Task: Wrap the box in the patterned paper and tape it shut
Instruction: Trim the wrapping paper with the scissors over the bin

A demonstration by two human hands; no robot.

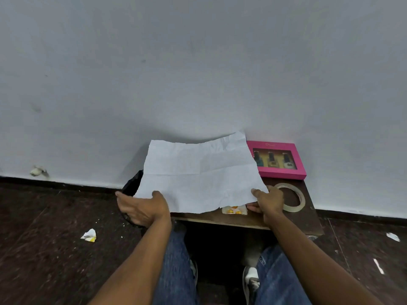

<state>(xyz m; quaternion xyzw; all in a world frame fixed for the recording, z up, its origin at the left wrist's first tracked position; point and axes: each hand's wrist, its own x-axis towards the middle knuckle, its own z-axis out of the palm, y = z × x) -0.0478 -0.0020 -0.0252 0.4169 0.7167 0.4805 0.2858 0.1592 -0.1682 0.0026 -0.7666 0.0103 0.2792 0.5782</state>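
Note:
A creased sheet of paper (198, 172) is spread over the small brown table (306, 216), its plain white back facing up. My left hand (143, 208) pinches its near left edge with thumb on top. My right hand (267, 201) pinches its near right corner. A bit of yellow and orange pattern (234, 209) shows under the near edge. The pink box (276, 159) with three small bottles behind a window lies flat at the table's far right, next to the sheet. A roll of clear tape (293, 196) lies flat just right of my right hand.
The table stands against a grey wall (198, 73). A black object (131, 186) sits at the table's left end, partly under the paper. Paper scraps (89, 235) lie on the dark floor on both sides. My knees in jeans (176, 260) are below the table.

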